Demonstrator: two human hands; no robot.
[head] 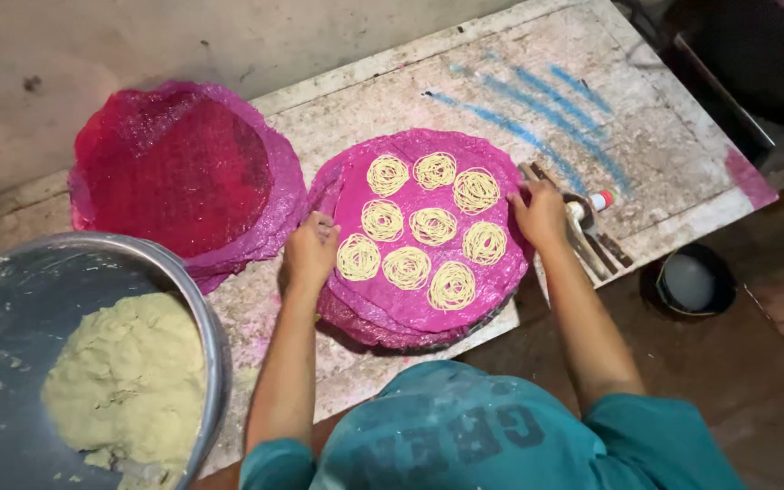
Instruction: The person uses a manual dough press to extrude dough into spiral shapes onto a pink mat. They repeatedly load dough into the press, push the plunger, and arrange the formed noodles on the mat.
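A round pink mesh tray [492,272] lies on top of a stack of similar trays at the middle of a worn table. Several pale yellow coils of pressed noodle dough [433,227] sit on it in rows. My left hand [308,252] grips the tray's left rim. My right hand [542,213] holds its right rim. Both forearms reach forward from my teal shirt [465,436] at the bottom.
Another stack of red and pink mesh trays [183,172] lies at the left. A large metal bowl [210,336] with a lump of pale dough [133,381] stands at the lower left. A wooden press [587,231] rests by my right hand. A dark pot [693,281] stands on the floor.
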